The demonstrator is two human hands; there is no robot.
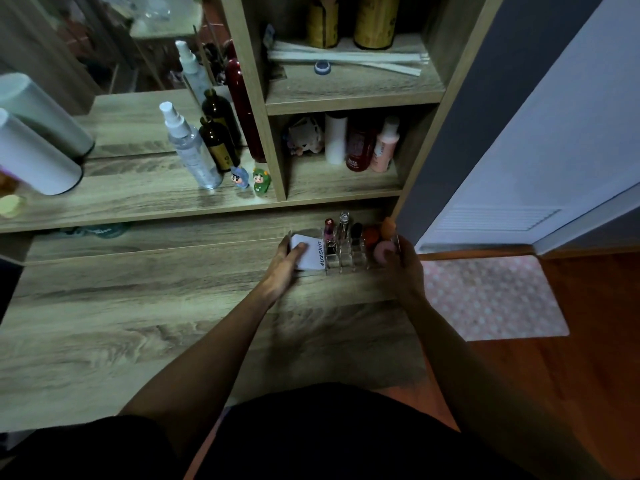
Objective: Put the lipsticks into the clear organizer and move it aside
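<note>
Gripping the clear organizer (341,252) from both ends, the hands sit at the far right of the desk (138,323), close under the shelf unit. Left hand (285,263) wraps the left end, fingers curled over a white compact (308,252) printed "4U2skin" that lies there; whether the compact rests in the organizer or is pinned against it, cannot tell. Right hand (403,268) clasps the right end, thumb side beside a pink sponge (382,252). Between the hands, lipsticks (329,233) stand upright in the slotted cells: one with a reddish cap, a clear-topped tube (344,223) next to it, a dark-capped one (356,232) further toward the right hand. An orange sponge (388,224) and a red round item (370,237) sit behind the pink one. Two-ended hold reads as deliberate: the tray is long, light and top-heavy with upright tubes, so bracing both ends keeps it level and stops the contents tipping. No loose lipsticks visible on the desk near either hand, so loading looks done and the step in hand is the move aside. Organizer appears to rest on or just above the desk; lighting too dim to say which. Risk: tubes toppling if one end lifts first. Floor mat (491,296) lies beyond the right hand, off the desk edge.
</note>
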